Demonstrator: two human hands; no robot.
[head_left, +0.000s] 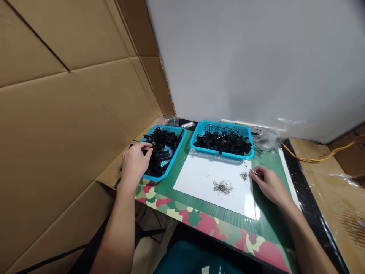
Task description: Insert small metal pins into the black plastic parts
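Note:
My left hand (136, 160) reaches over the left blue basket (168, 173), which holds many black plastic parts (161, 139). Its thumb and forefinger are bent and apart, with dark parts showing between and beneath them; no held part can be made out. At the right edge of a white sheet (194, 175), my right hand (265, 180) pinches a thin metal piece (252, 172), too small to name. Close to those fingertips lies a small pile of tiny metal pieces (243, 176). A larger pile of similar pieces (223, 187) is spread nearer the sheet's front.
Behind the sheet stands a second blue basket (222, 155) with more black parts. Cardboard (71, 125) walls the left side, and a grey wall (256, 68) rises behind. Clear plastic bags (266, 140) and a yellow cable (319, 158) lie at the right.

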